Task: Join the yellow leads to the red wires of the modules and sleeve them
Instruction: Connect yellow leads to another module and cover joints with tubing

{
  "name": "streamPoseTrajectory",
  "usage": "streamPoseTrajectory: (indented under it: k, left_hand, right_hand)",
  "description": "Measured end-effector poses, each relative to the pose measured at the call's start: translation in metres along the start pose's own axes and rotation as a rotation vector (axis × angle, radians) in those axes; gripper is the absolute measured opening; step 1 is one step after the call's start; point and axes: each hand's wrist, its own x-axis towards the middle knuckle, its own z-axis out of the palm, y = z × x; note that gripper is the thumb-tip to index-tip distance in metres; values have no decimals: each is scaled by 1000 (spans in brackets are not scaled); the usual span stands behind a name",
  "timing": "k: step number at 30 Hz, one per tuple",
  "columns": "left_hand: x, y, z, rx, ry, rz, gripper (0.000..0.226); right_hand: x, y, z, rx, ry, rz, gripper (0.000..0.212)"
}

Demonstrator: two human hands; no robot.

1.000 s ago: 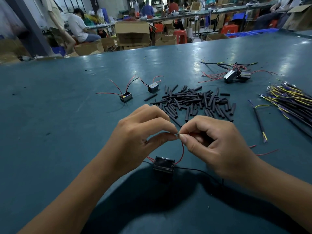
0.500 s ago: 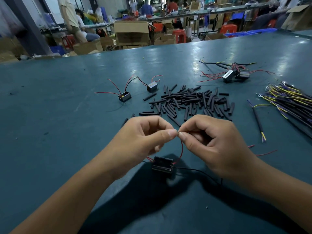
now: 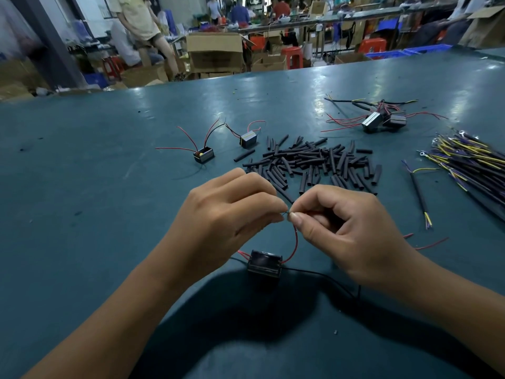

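From the head camera, the left hand [image 3: 226, 214] and right hand [image 3: 344, 231] meet fingertip to fingertip above a teal tabletop [image 3: 82, 214], each with curled fingers pinching the end of a thin red wire [image 3: 296, 242]. That wire arcs down to a small black box-shaped module [image 3: 264, 265] lying just below the hands. A heap of short black sleeve tubes [image 3: 314, 162] lies beyond; a bundle of yellow-tipped dark leads [image 3: 470, 162] sits far right.

hands [image 3: 289, 222] pinching red wire [image 3: 295, 242], module [image 3: 264, 262]
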Motion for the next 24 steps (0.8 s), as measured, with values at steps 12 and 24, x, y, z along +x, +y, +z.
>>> streamPoseTrajectory:
  k: [12, 24]
  left_hand:
    - [3, 7, 1, -100, -30, -82, 16]
    - [7, 26, 12, -1238, -148, -1109, 13]
  right_hand:
    - [0, 1, 0, -26, 21, -38, 7]
    - [0, -1, 0, -106, 57, -57, 8]
